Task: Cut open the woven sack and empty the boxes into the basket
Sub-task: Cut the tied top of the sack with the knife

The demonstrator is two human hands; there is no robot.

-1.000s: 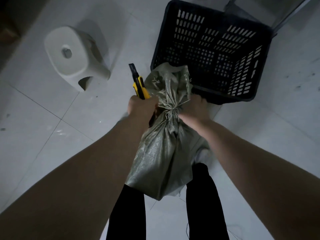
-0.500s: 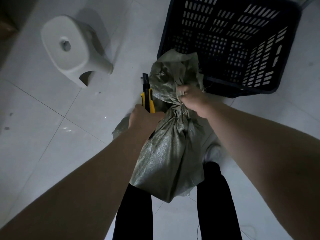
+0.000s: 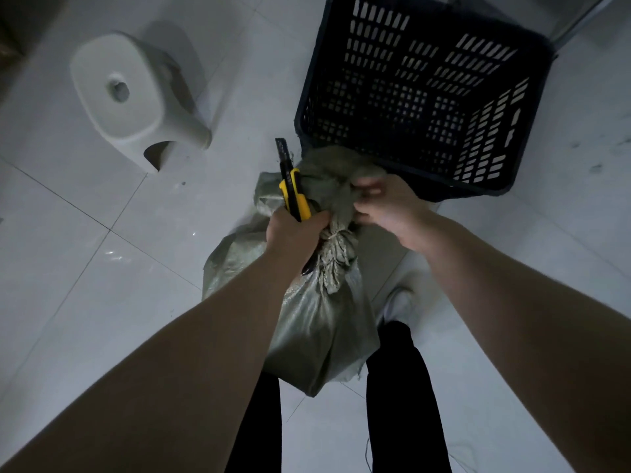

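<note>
Tiled floor — grey-green woven sack, neck tied.

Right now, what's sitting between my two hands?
In the head view, the tied neck of the woven sack, still knotted, lies between the left hand, which holds the utility knife, and the right hand.

The widest free room is the bare tiled floor across the left and lower left of the frame, open between the white stool at upper left and the woven sack at centre. A narrow strip of floor runs between stool and basket at top centre. The basket's open mouth (dark, slotted walls) is unobstructed from above; its near rim touches the sack's bunched top. At centre, the left hand with the utility knife and the right hand crowd the tied neck, and two dark trouser legs block the floor at bottom centre.
</note>
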